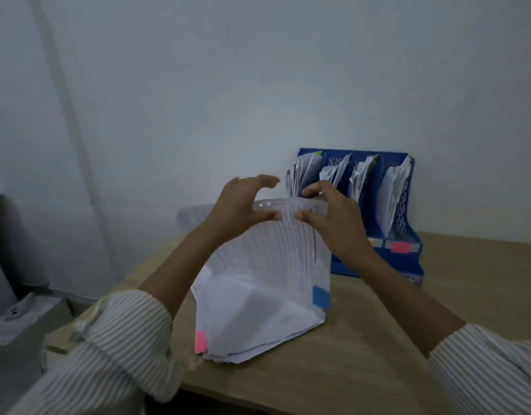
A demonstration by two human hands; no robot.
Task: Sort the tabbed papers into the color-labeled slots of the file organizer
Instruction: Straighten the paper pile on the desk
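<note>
Left hand [240,202]: raised over the desk [363,339], thumb against the upper left edge of a lined sheet [288,235], fingers arched apart above it and not closed. Pile [258,319]: loose papers lying on the desk below the hands, a pink tab [200,341] projecting at its lower left corner. The sheet stands up from the pile, punched holes at its top edge, a blue tab [320,295] on its right edge. Right hand [333,217]: thumb and fingers pinched on the sheet's top right edge. Organizer [404,235]: blue, upright against the wall, behind and right of the hands, its four slots filled with papers; a pink label [399,247] on the rightmost slot front.
</note>
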